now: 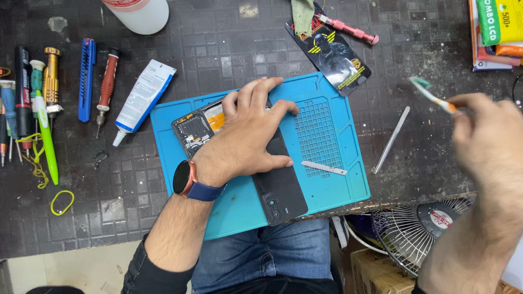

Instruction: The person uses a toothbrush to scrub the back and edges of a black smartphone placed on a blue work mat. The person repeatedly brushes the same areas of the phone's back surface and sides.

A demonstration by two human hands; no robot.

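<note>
Head view: the left hand (248,136) presses flat on the opened phone (199,128) on the blue mat (332,190) near the worktop's front edge. The right hand (485,141) pinches a small brush (433,95); keeping the phone steady suits fine brushing.

The blue mat (332,188) has open room at its 6 o'clock edge and its 3 o'clock side, where only a small flat metal strip (324,167) lies. The left hand (248,136) covers the opened phone (196,130) and black back cover (280,196). At 9 o'clock, a glue tube (143,99) and a row of screwdrivers (49,81) block the desk (218,43). A metal rod (391,140) lies at 3 o'clock.
</note>
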